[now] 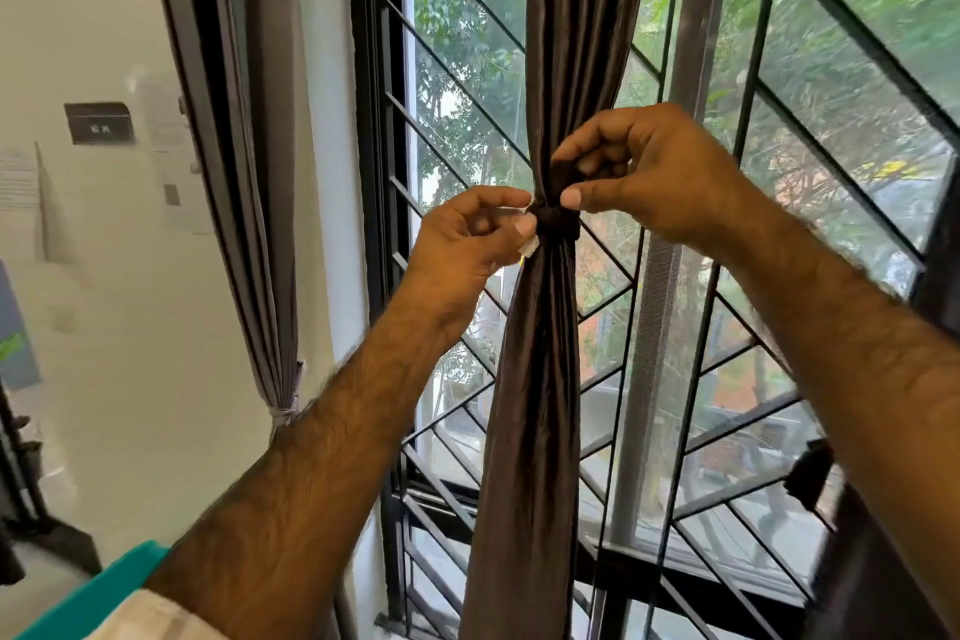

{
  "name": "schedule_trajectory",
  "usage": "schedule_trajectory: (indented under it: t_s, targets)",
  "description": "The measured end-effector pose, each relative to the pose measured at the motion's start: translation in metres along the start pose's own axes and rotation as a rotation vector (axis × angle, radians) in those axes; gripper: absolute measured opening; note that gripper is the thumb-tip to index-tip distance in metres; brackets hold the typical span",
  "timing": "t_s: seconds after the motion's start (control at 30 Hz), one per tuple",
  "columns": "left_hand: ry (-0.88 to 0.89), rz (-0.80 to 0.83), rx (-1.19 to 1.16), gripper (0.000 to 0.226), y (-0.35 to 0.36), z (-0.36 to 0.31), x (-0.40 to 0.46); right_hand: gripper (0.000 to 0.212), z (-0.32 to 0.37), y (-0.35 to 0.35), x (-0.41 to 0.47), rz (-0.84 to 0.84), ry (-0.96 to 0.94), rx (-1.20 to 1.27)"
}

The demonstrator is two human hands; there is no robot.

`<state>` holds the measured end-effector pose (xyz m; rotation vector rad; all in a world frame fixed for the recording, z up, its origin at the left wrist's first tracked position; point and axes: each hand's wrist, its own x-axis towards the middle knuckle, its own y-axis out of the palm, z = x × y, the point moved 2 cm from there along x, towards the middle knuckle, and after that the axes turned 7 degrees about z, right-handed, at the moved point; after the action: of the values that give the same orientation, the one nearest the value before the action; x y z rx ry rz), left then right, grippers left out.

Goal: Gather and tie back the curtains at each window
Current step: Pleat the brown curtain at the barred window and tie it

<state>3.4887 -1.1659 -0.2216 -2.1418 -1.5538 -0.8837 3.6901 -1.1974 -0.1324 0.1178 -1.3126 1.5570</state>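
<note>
A dark brown curtain (540,379) hangs gathered into a narrow bundle in front of the barred window (727,327). A dark tie band (558,222) is wrapped tightly around its waist. My left hand (467,239) pinches the band's left end, where a small white tag (529,250) shows under the thumb. From the right, my right hand (639,172) holds the band's other end, thumb pressed against the knot and fingers curled just above it. A grey curtain (244,172) at the left is gathered and tied low with a pale cord (283,413).
Black diagonal grille bars (457,83) cover the window, with trees outside. A white wall (130,327) with a dark sign (98,122) is at the left. A teal edge (104,592) shows at bottom left. Another dark curtain (872,561) hangs at bottom right.
</note>
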Motion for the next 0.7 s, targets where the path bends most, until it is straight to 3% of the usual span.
schedule_trajectory:
  t_s: [0.23, 0.7]
  targets:
    - [-0.034, 0.03, -0.037, 0.035, 0.001, 0.002, -0.005, 0.021, 0.009, -0.002, 0.005, -0.152, 0.035, -0.183]
    - [-0.018, 0.055, -0.008, 0.041, -0.02, 0.008, -0.024, 0.019, 0.017, 0.004, 0.013, -0.386, 0.045, -0.124]
